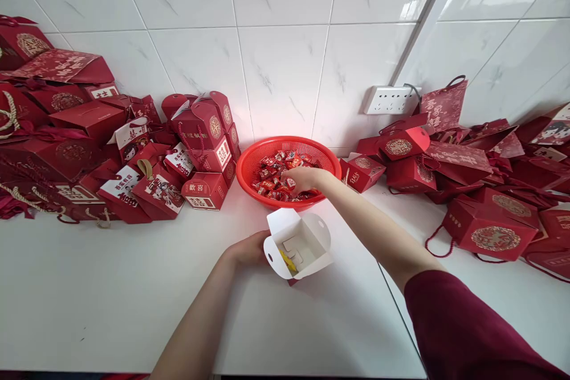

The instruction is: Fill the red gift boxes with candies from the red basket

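Note:
A small paper gift box (pixel 312 243) stands with its top flaps spread, its white inside facing up and a red outside just showing below. Something yellow (pixel 287 261) lies at the bottom of it. My left hand (pixel 253 248) grips the box from its left side, the fingertips hidden behind it. Beyond the box is a red plastic basket (pixel 247 185) holding many red-wrapped candies (pixel 274 173). My right hand (pixel 303 179) reaches down into this basket, its fingers bent together among the candies. The fingertips are partly covered, so anything between them cannot be made out.
Red gift boxes (pixel 89 119) are piled up at the left, with a short stack of boxes (pixel 209 136) beside the basket. More red boxes (pixel 494 225) crowd the right side. A white power strip (pixel 390 100) is against the tiled wall. A seam crosses the white table (pixel 146 285).

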Available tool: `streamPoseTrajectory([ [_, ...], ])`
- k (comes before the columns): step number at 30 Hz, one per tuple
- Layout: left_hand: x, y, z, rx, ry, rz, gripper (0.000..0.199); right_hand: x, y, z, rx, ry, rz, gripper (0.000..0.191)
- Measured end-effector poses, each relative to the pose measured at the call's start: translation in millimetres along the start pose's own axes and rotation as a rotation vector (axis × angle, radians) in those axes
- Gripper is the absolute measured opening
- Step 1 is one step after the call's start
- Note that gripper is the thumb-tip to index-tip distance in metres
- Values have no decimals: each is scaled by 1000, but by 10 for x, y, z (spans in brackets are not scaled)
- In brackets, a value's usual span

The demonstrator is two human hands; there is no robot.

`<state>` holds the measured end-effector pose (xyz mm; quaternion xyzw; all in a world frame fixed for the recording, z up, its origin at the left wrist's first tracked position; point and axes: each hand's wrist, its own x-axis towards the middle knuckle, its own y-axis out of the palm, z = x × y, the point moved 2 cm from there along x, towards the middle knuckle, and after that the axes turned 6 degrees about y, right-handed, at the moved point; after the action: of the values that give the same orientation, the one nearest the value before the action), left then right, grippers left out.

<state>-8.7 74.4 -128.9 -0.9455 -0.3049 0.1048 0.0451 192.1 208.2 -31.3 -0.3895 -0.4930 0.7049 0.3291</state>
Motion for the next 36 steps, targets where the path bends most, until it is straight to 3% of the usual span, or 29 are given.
streamPoseTrajectory([
  [2, 0, -3, 18, 1, -2, -6, 66, 153, 124, 104, -52, -16, 85, 77],
  [5, 3, -10, 49, -7, 1, -7, 71, 299, 288, 245, -100, -2, 98, 78],
  [8, 6, -18, 71, -21, 5, -8, 72, 381, 348, 299, -84, 8, 73, 65],
  [11, 10, -25, 75, -26, 3, -5, 75, 400, 276, 221, 3, -10, 66, 41],
  [14, 6, -26, 56, -21, 2, 4, 77, 329, 147, 66, 147, -45, 9, 25],
  [17, -6, -23, 31, -11, 7, 4, 74, 175, 84, -73, 328, -55, -100, 30],
  [24, -11, -21, 38, -12, 6, 1, 74, -217, 269, -176, 672, -49, -231, 28],
  [29, 4, -36, 35, -7, 8, 14, 67, -364, 341, -145, 1366, -37, -156, 39],
  [31, 7, -38, 25, -16, 12, 14, 66, -395, 336, -135, 1434, -50, -161, 40],
  [36, 8, -31, -18, -12, 24, 20, 65, -407, 350, -149, 1343, -41, -224, 45],
])
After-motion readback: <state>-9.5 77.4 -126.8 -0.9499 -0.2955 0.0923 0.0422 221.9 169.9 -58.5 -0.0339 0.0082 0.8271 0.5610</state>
